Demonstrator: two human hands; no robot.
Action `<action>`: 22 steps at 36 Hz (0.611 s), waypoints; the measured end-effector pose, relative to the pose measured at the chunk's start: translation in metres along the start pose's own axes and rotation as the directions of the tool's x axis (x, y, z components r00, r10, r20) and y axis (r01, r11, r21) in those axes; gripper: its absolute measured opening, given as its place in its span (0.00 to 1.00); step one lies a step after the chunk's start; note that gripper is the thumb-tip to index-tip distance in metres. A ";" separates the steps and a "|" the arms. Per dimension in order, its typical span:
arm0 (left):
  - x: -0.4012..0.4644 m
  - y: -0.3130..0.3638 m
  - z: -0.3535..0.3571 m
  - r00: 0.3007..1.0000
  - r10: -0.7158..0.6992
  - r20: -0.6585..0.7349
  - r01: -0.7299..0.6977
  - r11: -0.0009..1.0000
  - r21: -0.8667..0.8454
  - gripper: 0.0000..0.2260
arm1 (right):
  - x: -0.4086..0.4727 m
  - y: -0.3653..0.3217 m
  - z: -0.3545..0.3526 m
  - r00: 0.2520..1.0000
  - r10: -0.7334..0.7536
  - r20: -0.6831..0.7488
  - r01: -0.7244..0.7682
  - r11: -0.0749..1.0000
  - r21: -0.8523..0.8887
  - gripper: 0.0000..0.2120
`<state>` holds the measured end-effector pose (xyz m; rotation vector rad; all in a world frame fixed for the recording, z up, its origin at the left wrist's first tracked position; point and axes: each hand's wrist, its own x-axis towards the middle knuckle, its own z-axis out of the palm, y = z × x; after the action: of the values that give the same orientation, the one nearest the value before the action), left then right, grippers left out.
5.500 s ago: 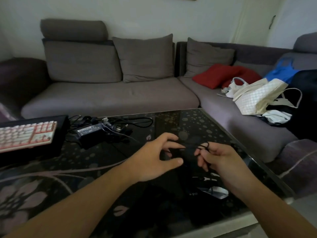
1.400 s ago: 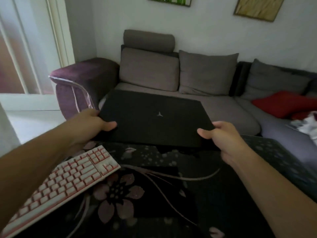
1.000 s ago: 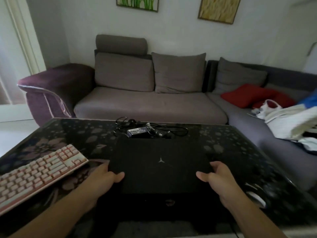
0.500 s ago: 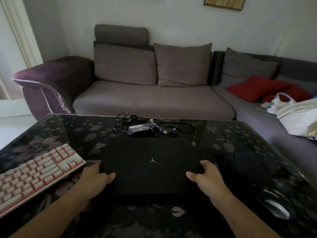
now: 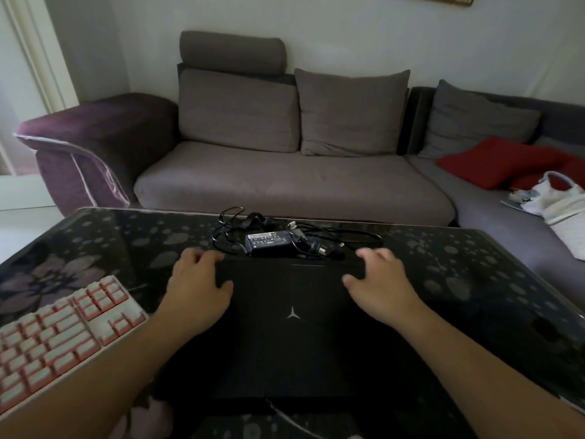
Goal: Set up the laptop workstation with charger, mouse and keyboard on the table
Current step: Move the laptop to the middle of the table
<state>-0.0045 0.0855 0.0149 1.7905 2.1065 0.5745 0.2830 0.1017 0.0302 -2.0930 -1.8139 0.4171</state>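
Both hands lie spread on the closed laptop (image 5: 292,315): left hand (image 5: 198,285) and right hand (image 5: 378,285) reach its far corners, fingers loosely extended.

One camera only, worn on my head, looking forward and down across the table (image 5: 95,236) toward the sofa (image 5: 285,185) and the wall behind it. It sits close above the closed laptop (image 5: 294,327), my forearms entering from the lower edge. The wide lens bends the table's far edge

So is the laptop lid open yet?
Shut. The laptop lies flat on the table, logo up, no screen showing.
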 end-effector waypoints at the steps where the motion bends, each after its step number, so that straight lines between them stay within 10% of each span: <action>1: 0.014 0.006 0.003 0.999 0.037 -0.003 -0.037 0.999 -0.010 0.28 | 0.015 -0.009 0.005 0.998 -0.057 0.019 0.056 0.998 0.011 0.32; 10: 0.131 0.044 0.043 0.971 0.100 0.219 -0.137 0.977 0.160 0.34 | 0.134 -0.061 0.058 0.948 -0.140 0.287 0.183 0.975 -0.128 0.41; 22: 0.144 0.132 0.072 0.949 0.272 0.156 -0.279 0.960 0.021 0.27 | 0.154 0.017 0.002 0.986 -0.156 -0.064 0.151 0.986 -0.076 0.14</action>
<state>0.1201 0.2526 0.0207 2.1002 1.7947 0.4457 0.3191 0.2523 0.0205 -1.9683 -1.9587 0.2397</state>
